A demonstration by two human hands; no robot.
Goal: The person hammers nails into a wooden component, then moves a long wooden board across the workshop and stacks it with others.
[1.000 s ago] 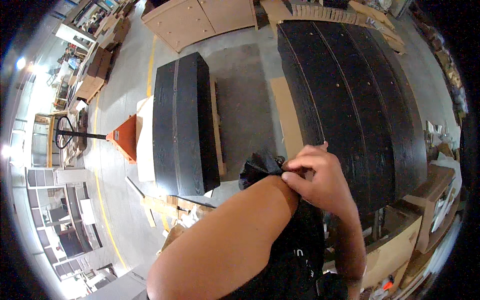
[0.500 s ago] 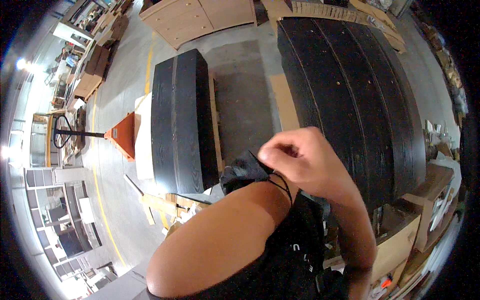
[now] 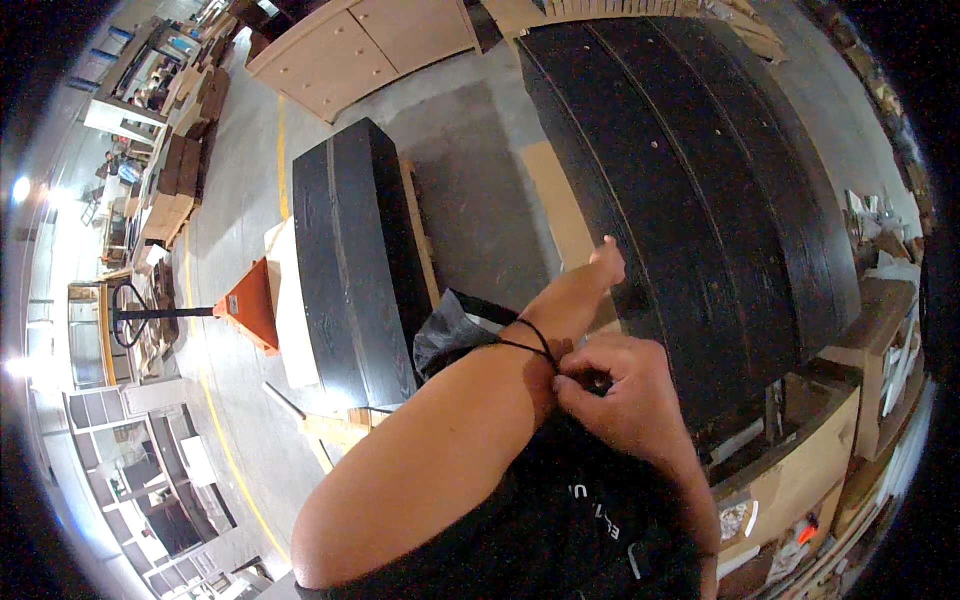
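Thin black cord [image 3: 528, 340] seen looped around left forearm at frame centre. Right hand [image 3: 622, 398] fingers pinched together on cord at lower centre. Left hand [image 3: 606, 262] extended over large black panel [image 3: 700, 190], fingers mostly hidden, state cannot be told. Orange pallet jack [image 3: 250, 305] at left; tan cardboard boxes [image 3: 800, 480] lower right.

A thin black cord [image 3: 525, 338] loops around the bare forearm [image 3: 440, 450], pinched by the right hand [image 3: 625, 395], above a black shirt [image 3: 560, 540] with small white lettering. At one o'clock lies a large black wood-grained panel [image 3: 690, 190] with lengthwise grooves, and at ten o'clock a narrower black panel [image 3: 345, 260]. The floor [image 3: 470, 190] is grey with a yellow line [image 3: 282, 150]; an orange pallet jack [image 3: 250, 305] sits at nine o'clock, pale tan cabinets [image 3: 370, 45] at twelve.
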